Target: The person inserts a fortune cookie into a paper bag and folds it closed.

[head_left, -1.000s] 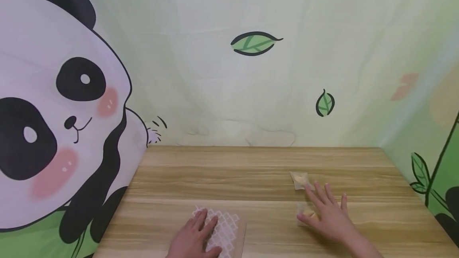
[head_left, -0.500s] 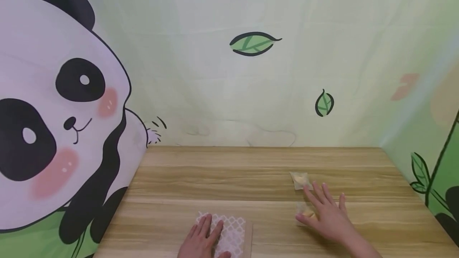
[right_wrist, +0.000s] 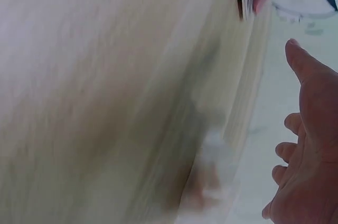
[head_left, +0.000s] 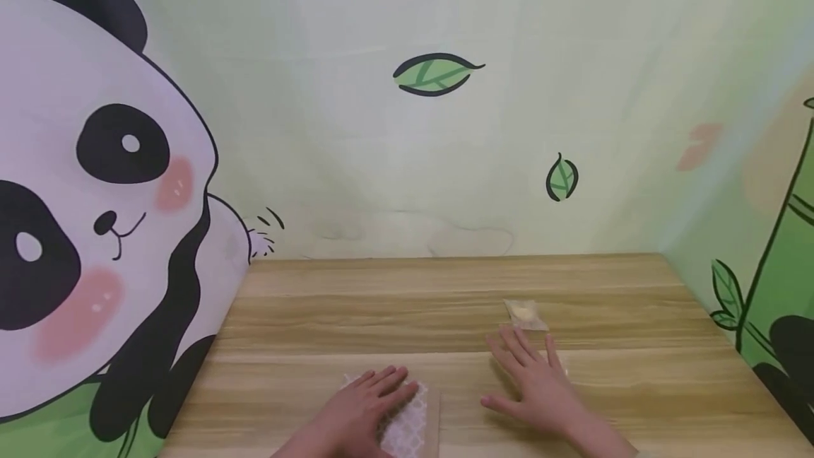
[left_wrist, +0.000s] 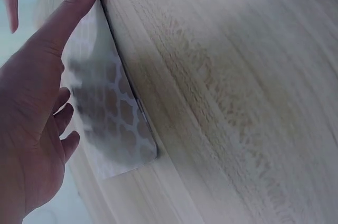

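Observation:
My left hand (head_left: 362, 408) lies with fingers extended over a flat, rectangular piece (head_left: 407, 423) with a white lattice pattern on a tan ground, at the front of the table. In the left wrist view its thumb reaches along the long edge of the patterned piece (left_wrist: 121, 113). To the right, my right hand (head_left: 537, 387) hovers with fingers spread, holding nothing. Just beyond its fingertips a small clear packet (head_left: 525, 314) with something pale yellow inside lies on the table. A second packet, mostly hidden behind the right hand, shows blurred in the right wrist view (right_wrist: 208, 182).
The wood-grain table (head_left: 305, 316) ends at the back against a hanging cloth (head_left: 331, 126) printed with a panda and leaves. The same cloth also closes off the left and right sides.
My right hand has moved left, away from the nearer packet. The left hand has shifted further over the patterned piece. The head view has turned slightly right.

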A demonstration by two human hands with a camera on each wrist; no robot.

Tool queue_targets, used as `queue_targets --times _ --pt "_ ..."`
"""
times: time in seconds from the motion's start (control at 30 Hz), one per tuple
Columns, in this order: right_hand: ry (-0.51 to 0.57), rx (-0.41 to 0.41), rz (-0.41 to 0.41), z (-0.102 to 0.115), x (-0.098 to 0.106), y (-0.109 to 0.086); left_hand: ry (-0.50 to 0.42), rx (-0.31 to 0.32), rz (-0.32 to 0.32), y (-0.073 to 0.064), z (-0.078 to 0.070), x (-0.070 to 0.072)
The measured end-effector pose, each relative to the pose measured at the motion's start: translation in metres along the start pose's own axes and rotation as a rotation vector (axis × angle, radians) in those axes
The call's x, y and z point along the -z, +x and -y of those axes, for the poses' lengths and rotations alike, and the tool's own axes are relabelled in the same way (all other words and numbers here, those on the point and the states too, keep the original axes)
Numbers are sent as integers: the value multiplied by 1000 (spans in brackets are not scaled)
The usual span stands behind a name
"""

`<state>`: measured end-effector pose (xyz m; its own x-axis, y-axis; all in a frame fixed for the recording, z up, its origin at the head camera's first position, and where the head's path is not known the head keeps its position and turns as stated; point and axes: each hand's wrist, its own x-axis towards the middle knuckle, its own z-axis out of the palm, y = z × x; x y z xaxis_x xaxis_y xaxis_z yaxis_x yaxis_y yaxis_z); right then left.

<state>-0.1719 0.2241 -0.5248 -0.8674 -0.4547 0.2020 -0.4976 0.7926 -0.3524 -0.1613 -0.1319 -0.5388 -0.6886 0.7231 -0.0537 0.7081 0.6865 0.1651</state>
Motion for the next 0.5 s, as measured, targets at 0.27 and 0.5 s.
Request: queue_targets --times 0.27,0.5 --pt "-34 206 78 31 -26 1 22 42 -6 2 1 -5" --pt "-140 413 61 37 -57 -1 8 49 -31 1 1 -11"
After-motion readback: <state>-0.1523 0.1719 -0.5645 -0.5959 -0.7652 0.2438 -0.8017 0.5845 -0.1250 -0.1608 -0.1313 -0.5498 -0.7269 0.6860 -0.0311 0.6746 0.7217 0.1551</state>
